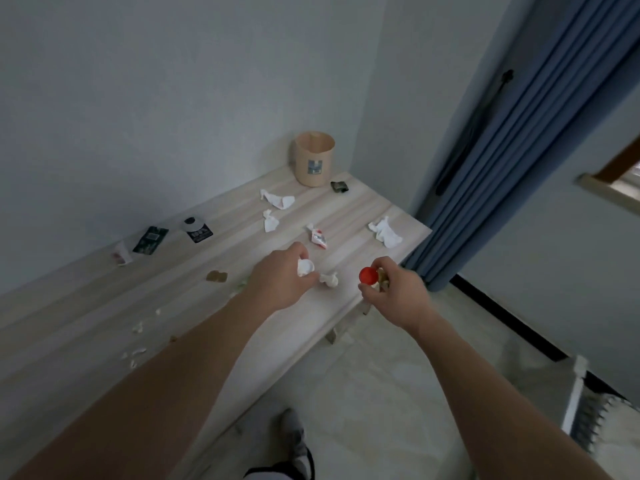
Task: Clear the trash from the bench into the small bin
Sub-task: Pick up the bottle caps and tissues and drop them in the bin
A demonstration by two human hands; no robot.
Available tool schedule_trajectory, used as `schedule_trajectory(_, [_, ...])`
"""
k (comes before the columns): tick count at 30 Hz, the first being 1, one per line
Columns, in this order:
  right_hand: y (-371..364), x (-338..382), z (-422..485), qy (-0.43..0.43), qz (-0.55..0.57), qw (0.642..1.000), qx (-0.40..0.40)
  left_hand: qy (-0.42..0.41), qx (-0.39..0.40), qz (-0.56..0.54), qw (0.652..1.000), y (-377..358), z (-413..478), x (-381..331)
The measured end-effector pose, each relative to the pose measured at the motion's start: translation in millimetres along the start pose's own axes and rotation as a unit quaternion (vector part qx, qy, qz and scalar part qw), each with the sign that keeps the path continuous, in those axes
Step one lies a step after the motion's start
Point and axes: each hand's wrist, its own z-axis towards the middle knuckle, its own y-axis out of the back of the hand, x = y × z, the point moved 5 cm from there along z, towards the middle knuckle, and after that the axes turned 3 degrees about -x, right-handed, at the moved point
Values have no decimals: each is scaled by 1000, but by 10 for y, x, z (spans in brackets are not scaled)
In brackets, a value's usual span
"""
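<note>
White tissue wad (306, 267) is pinched in your left hand (282, 280), just above the table (86, 323); right hand (391, 289) is closed round a red cap (368, 275) w/ other bits. Small bin (313, 157) sits at the far end by the wall, well apart. Grab the crumpled scrap (329, 279) beside your left fingers too, then carry both loads over the rim before letting go.

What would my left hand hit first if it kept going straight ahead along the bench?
Probably the red-and-white wrapper, lying just beyond the left hand, which holds a crumpled tissue. Depth is uncertain.
</note>
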Motion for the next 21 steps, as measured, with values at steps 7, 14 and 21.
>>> schedule_trajectory(7, [65, -142, 942, 9, -15, 1000, 11, 13, -19, -29, 999, -154, 907, 52])
schedule_trajectory(14, [227, -293, 1721, 12, -24, 999, 19, 17, -18, -38, 999, -163, 1615, -60])
schedule_trajectory(21, [143, -477, 2563, 54, -3, 997, 52, 80, -37, -18, 996, -308, 2217, 27])
